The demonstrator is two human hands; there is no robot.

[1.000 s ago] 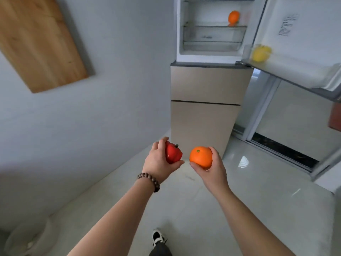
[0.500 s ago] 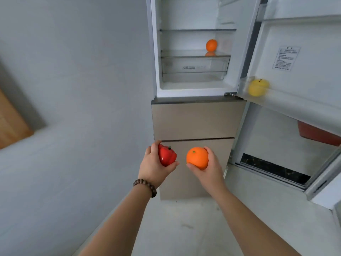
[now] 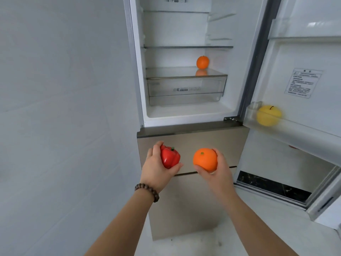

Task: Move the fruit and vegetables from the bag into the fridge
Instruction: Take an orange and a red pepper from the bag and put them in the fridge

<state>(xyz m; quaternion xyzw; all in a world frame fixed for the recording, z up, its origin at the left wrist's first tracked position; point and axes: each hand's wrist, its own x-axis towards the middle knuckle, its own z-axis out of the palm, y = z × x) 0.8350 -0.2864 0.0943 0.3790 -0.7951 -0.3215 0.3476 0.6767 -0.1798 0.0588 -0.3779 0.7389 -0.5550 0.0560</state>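
Observation:
My left hand point(image 3: 156, 169) grips a red bell pepper point(image 3: 169, 157) and my right hand point(image 3: 219, 170) grips an orange point(image 3: 204, 159). Both are held side by side in front of the fridge's beige lower drawers point(image 3: 191, 143). Above them the fridge's upper compartment point(image 3: 184, 111) stands open. A second orange point(image 3: 202, 62) rests on the glass shelf over the clear crisper drawer point(image 3: 186, 87). A yellow apple point(image 3: 268, 115) sits in the lowest bin of the open door point(image 3: 302, 58) at the right. The bag is out of view.
A plain grey wall point(image 3: 64, 108) runs along the left, close beside the fridge. The open door juts out at the right at chest height. Pale floor tiles point(image 3: 267, 228) and a dark sliding-door track point(image 3: 271, 187) lie below it.
I have come closer to the fridge and my view has tilted up, so the open compartment now fills the upper frame. Both hands keep their fruit and have spread slightly apart.

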